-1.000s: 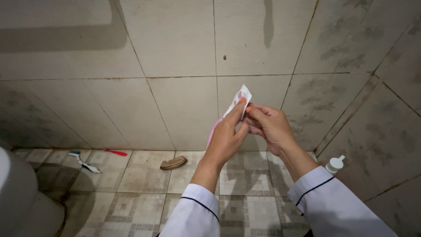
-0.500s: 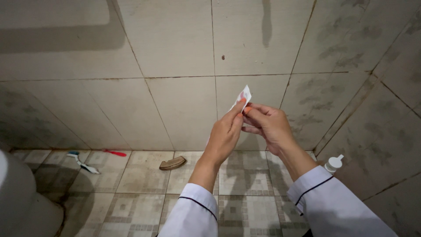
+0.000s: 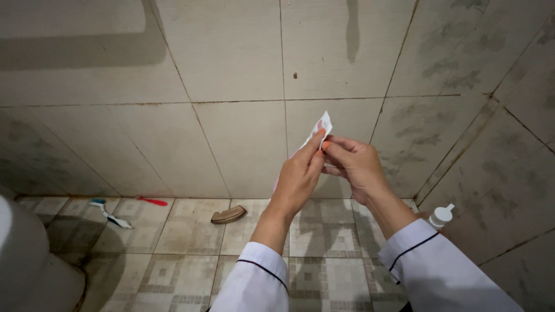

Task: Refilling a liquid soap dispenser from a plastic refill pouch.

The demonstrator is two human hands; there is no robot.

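Pinching small white sachet at its top between fingertips of left hand and right hand, both clamped together; sachet's body hanging below fingers.

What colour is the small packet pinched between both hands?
White with pink and red markings, the packet shows best in the head view.
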